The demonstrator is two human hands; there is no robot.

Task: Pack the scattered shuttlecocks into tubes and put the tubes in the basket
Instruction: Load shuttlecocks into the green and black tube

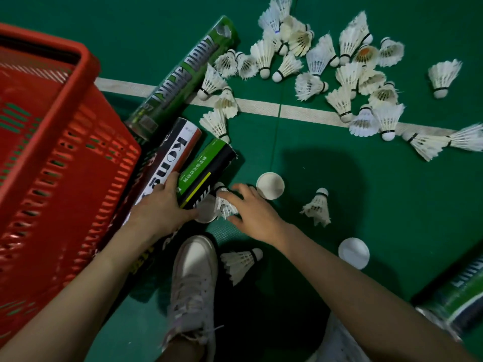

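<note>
Left hand [162, 207] grips the near end of a green-and-black tube [206, 168] lying on the floor [366, 178], wedged beside a black-and-white tube [172, 158] and the red basket [52, 152]. A white cap [270, 185] sits just beyond the right hand [254, 218], with a loose shuttlecock [317, 207] near it. The scattered pile [339, 74] lies well apart, across the white line. Right hand's fingers curl round one shuttlecock [223, 205] at the tube's mouth, forearm reaching in low above a white shoe [193, 283].
</note>
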